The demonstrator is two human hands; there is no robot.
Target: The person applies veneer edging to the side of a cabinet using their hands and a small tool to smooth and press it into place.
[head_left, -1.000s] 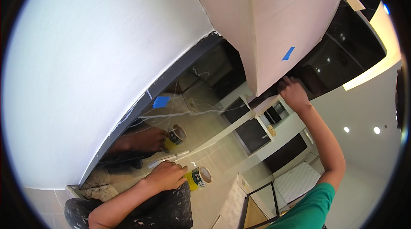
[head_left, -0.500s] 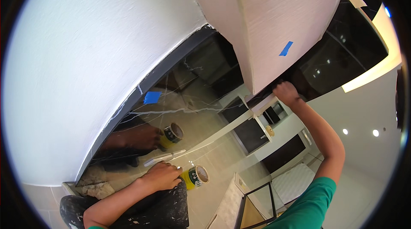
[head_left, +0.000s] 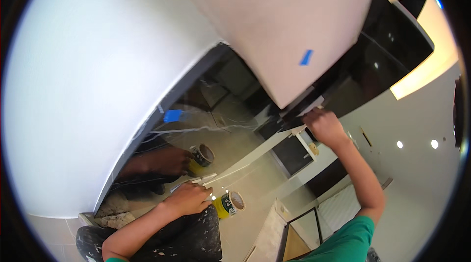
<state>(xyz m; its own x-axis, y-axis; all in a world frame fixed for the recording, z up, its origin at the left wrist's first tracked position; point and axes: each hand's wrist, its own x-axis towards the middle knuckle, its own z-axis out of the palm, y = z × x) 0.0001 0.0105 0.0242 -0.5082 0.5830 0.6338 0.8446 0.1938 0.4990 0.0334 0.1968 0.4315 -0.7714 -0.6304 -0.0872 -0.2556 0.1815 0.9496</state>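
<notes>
My right hand (head_left: 324, 125), raised at the right, is closed beside the dark glossy panel (head_left: 392, 41), just below the corner of the pale wall. A small pale flat piece (head_left: 312, 105) shows at its fingers; I cannot make out whether it is gripped or a reflection. Lower down, my left hand (head_left: 190, 199) rests on my paint-spotted dark knee (head_left: 196, 232), fingers loosely bent and apart, seemingly with nothing in them. Close to its fingertips stands a yellow tub (head_left: 229, 205) with pale smears at the rim. Behind the hand lies a thin pale strip (head_left: 194, 182).
A black marbled panel (head_left: 206, 100) below the white wall (head_left: 98, 75) mirrors my left arm and the tub. Blue tape (head_left: 172, 116) sticks to it, and another blue piece (head_left: 306, 57) to the upper wall. A dark-framed object (head_left: 301, 232) stands at lower right.
My right hand has moved down and slightly left, off the underside of the upper wall. The view has shifted a little; my left hand stays on the knee.
</notes>
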